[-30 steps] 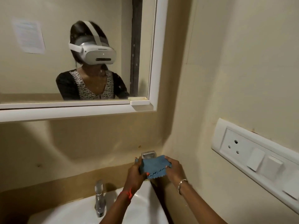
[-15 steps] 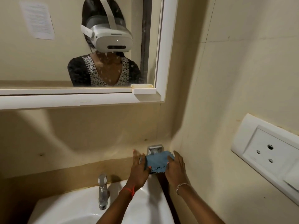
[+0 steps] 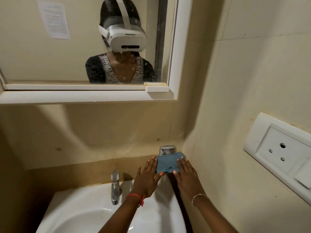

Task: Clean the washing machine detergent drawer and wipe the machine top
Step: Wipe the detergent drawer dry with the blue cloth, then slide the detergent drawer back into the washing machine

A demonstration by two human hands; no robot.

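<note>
A folded blue cloth [image 3: 168,163] with a zigzag edge lies over a metal holder [image 3: 167,149] fixed in the wall corner above the sink. My left hand [image 3: 148,179] lies flat against the cloth's left side with straight fingers. My right hand [image 3: 186,177] lies flat against its right side. Both thumbs touch the cloth's lower edge, and neither hand clasps it. The washing machine and its drawer are out of view.
A white sink [image 3: 84,209] with a chrome tap [image 3: 115,187] is below my arms. A white-framed mirror [image 3: 84,96] hangs above and reflects a person wearing a headset. A white socket and switch panel [image 3: 279,148] sticks out from the right wall.
The cloth went from being pinched between both hands to resting on the metal holder. My fingers have straightened and flattened beside it. The view tilted down and closer.
</note>
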